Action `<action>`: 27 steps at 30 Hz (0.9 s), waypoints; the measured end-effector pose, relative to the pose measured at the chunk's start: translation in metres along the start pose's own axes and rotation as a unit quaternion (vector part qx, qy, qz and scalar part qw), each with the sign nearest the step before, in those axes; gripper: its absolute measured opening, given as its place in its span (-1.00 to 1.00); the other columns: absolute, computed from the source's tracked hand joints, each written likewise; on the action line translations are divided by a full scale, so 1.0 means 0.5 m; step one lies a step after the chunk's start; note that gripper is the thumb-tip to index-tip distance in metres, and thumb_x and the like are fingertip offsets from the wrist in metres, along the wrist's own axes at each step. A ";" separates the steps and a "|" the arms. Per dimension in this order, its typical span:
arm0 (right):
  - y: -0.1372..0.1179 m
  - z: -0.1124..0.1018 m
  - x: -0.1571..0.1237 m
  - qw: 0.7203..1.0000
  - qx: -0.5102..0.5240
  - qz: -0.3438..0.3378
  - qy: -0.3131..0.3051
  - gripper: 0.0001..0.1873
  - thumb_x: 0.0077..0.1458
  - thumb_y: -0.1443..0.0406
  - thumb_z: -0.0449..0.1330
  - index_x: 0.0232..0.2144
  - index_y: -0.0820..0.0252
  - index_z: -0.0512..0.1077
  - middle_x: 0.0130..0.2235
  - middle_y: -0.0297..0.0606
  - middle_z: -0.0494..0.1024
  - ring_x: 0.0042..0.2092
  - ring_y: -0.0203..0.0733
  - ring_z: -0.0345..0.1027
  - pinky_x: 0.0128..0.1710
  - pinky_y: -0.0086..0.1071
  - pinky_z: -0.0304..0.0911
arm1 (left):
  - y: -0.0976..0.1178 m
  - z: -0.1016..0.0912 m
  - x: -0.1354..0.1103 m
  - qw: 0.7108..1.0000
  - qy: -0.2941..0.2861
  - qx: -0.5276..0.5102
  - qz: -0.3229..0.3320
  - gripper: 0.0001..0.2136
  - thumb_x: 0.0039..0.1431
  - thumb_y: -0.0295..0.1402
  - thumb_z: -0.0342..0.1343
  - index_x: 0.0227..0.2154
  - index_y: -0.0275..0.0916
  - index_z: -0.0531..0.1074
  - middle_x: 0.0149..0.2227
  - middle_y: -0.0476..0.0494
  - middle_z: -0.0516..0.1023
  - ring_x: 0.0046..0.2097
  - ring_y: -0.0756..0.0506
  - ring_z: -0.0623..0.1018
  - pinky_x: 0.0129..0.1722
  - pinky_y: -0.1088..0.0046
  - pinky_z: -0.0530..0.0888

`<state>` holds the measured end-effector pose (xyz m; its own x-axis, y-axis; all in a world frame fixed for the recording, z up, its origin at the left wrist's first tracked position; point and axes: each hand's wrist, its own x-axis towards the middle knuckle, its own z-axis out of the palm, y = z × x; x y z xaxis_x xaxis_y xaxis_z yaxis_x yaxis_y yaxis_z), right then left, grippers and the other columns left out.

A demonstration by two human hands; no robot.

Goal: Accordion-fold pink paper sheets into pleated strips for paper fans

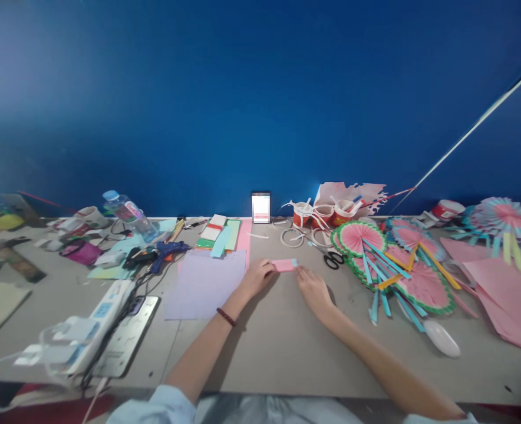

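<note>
A small pink folded paper strip (pixel 283 265) with a light blue right end lies between my hands over the grey table. My left hand (pixel 257 278), with a dark bead bracelet at the wrist, pinches the strip's left end. At the blue end, the closed fingers of my right hand (pixel 314 291) grip the strip; their tips are partly hidden. Just left of my left hand is a lavender paper sheet (pixel 205 285). Black-handled scissors (pixel 333 260) lie beyond my right hand, beside pink pleated paper fans (pixel 426 285) with green edges and blue strips.
A phone (pixel 128 338) and a white power strip (pixel 104 318) with plugs lie at left, near a blue glue gun (pixel 167 253) and a bottle (pixel 130 215). Red cups (pixel 302 217) and a lit screen (pixel 261 208) stand by the blue wall. Pink sheets (pixel 510 300) and a white mouse (pixel 441 338) are right.
</note>
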<state>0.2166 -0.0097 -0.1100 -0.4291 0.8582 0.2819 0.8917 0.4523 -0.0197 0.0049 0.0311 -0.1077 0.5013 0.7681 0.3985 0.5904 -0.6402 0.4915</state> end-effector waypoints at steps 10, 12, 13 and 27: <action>-0.021 -0.042 0.014 0.995 -0.063 0.009 -0.079 -0.58 0.06 0.56 -0.02 -0.03 0.40 0.37 -0.01 0.07 0.45 0.00 0.00 0.34 -0.03 -0.20 0.28 | -0.006 0.007 -0.001 0.999 -0.001 0.038 0.016 -0.87 0.21 -0.45 0.01 -0.39 -0.22 0.45 -0.32 -0.10 0.46 -0.24 -0.05 0.44 -0.19 0.43 0.37; -0.018 -0.053 0.026 0.994 -0.059 0.002 -0.091 -0.64 0.10 0.54 -0.03 -0.06 0.38 0.38 -0.03 0.03 0.46 -0.02 -0.03 0.34 -0.02 -0.24 0.25 | -0.008 0.009 0.000 0.999 0.001 0.035 0.011 -0.88 0.20 -0.45 0.03 -0.39 -0.22 0.45 -0.33 -0.10 0.46 -0.23 -0.05 0.44 -0.19 0.43 0.37; -0.017 -0.057 0.033 0.994 -0.057 -0.002 -0.098 -0.67 0.11 0.54 -0.02 -0.10 0.37 0.40 -0.06 0.00 0.47 -0.04 -0.06 0.35 -0.04 -0.27 0.25 | -0.008 0.010 0.000 0.999 0.002 0.031 0.010 -0.89 0.19 -0.45 0.03 -0.39 -0.22 0.45 -0.33 -0.10 0.45 -0.23 -0.05 0.43 -0.19 0.44 0.36; -0.020 -0.077 0.066 0.987 -0.056 -0.008 -0.150 -0.79 0.18 0.45 -0.01 -0.20 0.28 0.40 -0.15 -0.09 0.48 -0.16 -0.17 0.35 -0.26 -0.41 0.20 | -0.005 0.007 0.002 1.000 0.015 -0.002 -0.007 -0.88 0.18 -0.44 0.05 -0.43 -0.24 0.46 -0.36 -0.08 0.42 -0.26 -0.03 0.41 -0.23 0.48 0.35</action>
<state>0.1990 0.0046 -0.0638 -0.4509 0.8924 -0.0160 0.8879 0.4503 0.0941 0.0058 0.0334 -0.1113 0.4734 0.7773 0.4143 0.5943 -0.6290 0.5011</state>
